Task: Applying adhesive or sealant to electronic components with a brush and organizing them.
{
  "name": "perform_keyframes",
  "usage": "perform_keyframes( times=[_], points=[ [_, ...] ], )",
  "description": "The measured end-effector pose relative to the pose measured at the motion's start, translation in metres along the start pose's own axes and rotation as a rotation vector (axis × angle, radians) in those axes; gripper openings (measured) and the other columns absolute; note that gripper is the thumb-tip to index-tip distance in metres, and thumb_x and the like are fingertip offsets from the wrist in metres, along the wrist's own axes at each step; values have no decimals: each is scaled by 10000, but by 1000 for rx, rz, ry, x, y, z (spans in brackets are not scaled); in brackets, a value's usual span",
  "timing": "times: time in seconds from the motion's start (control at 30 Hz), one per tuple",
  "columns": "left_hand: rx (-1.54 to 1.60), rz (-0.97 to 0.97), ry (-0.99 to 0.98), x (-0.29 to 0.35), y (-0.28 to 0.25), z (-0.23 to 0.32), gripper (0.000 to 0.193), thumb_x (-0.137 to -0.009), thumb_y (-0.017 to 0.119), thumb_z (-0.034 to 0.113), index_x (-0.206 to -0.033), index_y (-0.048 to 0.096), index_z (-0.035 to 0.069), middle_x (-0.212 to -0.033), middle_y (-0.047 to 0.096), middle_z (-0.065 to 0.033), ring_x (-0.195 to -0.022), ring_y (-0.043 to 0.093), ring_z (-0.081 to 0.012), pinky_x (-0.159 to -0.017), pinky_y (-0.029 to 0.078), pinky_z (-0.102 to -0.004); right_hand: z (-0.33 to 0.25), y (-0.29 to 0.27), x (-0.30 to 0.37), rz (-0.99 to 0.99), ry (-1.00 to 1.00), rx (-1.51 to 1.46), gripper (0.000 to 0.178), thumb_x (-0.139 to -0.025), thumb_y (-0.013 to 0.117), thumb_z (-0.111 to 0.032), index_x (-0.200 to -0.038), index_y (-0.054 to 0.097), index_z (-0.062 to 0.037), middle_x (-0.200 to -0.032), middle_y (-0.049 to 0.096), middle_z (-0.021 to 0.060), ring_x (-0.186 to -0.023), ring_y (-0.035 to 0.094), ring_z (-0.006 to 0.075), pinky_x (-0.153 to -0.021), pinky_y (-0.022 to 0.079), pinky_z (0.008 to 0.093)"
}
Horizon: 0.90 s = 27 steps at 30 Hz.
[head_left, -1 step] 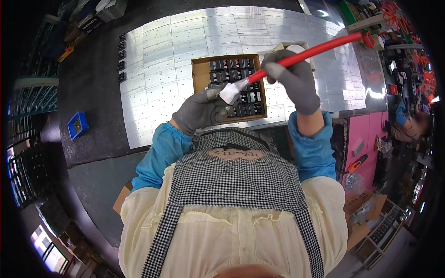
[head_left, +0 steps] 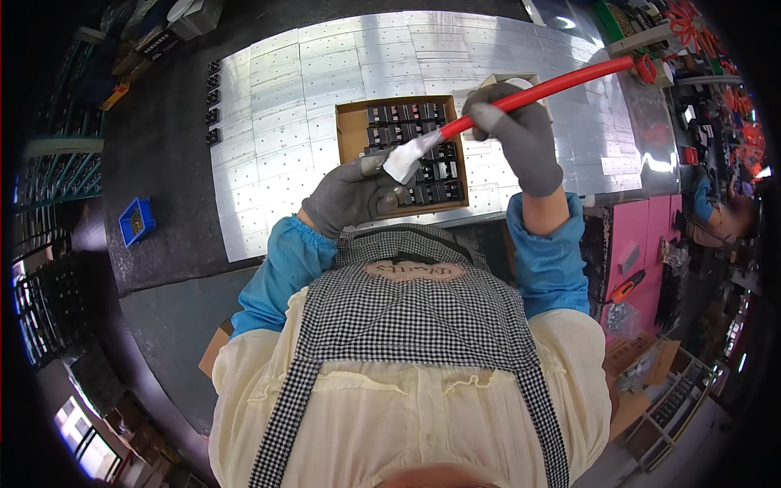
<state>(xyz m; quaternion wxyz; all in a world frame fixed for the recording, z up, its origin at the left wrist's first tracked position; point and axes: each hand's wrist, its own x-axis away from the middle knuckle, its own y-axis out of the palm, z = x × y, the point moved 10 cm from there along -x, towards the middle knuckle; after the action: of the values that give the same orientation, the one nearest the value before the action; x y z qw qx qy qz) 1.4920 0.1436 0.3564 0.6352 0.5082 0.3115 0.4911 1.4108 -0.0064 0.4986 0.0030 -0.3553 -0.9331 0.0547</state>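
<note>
My right hand (head_left: 521, 138), in a grey glove, grips a brush by its long red handle (head_left: 561, 85). The handle slants up to the right, and the pale brush head (head_left: 411, 157) points down to the left. At its tip, my left hand (head_left: 348, 195), also gloved in grey, has thumb and fingers curled around the end of the brush. What those fingers hold, if anything, is hidden by the brush head. Just beyond both hands lies a shallow cardboard box (head_left: 351, 106) with rows of black parts (head_left: 407, 112) in it.
Pale perforated metal plates (head_left: 277, 122) cover much of the dark table. A white round container (head_left: 521, 84) is partly hidden behind my right hand. Small black parts (head_left: 213, 102) line the left edge of the plates. A blue bin (head_left: 137, 220) sits farther left.
The brush head has shifted slightly down and left. My right hand has moved a little to the right, while my left hand stays nearly in place.
</note>
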Motion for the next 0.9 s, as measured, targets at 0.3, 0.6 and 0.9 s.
perform_keyframes(
  times=[0.3, 0.6, 0.9],
  points=[
    [330, -119, 47, -1, 11, 1, 508, -959, 550, 295, -1351, 407, 6, -1189, 529, -194, -966, 556, -191, -799, 547, -262, 7, -2, 9, 25, -60, -162, 220, -860, 651, -171, -958, 652, 26, -774, 641, 69, -692, 595, 113, -627, 482, 245],
    [299, -80, 62, 0, 9, 3, 517, -957, 558, 294, -1358, 401, 9, -1211, 518, -193, -941, 552, -176, -809, 541, -274, 2, -6, 15, 61, -136, -190, 202, -867, 652, -146, -968, 640, 29, -799, 627, 57, -694, 562, 99, -611, 465, 247],
    [331, -66, 83, 0, 7, 6, 503, -959, 556, 298, -1348, 415, 12, -1188, 544, -211, -940, 562, -169, -796, 544, -275, -15, -18, 19, 158, -231, -243, 177, -848, 640, -123, -957, 651, 16, -892, 630, 91, -723, 575, 110, -637, 490, 241]
  ],
)
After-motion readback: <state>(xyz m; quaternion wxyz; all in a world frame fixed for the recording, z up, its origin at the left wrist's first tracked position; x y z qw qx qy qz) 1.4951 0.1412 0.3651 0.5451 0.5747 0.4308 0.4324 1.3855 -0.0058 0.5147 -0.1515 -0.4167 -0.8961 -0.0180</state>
